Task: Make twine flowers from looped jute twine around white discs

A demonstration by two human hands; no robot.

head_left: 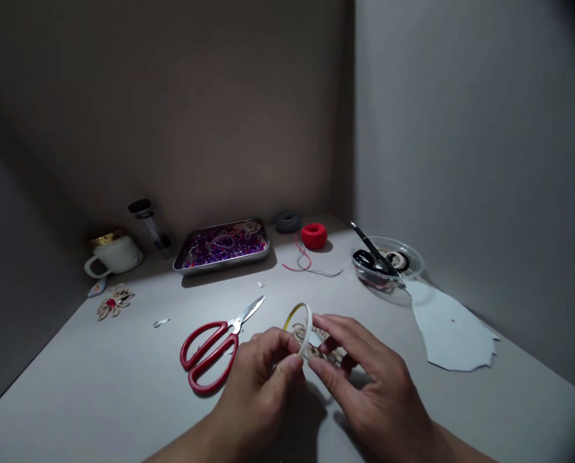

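Observation:
Between my hands a thin white ring point(309, 331), yellow on its inner side, stands upright just above the table. My left hand point(271, 376) pinches its lower edge between thumb and fingers. My right hand point(372, 376) curves around the ring's right side, with the index fingertip and thumb at its edge. Behind the ring lies a beige looped-cord flower point(333, 355), partly hidden by my right fingers. Left of my left hand, red-handled scissors point(215, 360) lie with their blades nearly closed, pointing away to the right.
At the back are a metal tray of beads point(224, 265), a red yarn roll point(314, 236) and a dark roll point(287, 222). Right stand a clear bowl point(415, 260) with a pen, and a white sheet point(454, 331). Left are a mug point(121, 254) and another cord flower point(118, 299).

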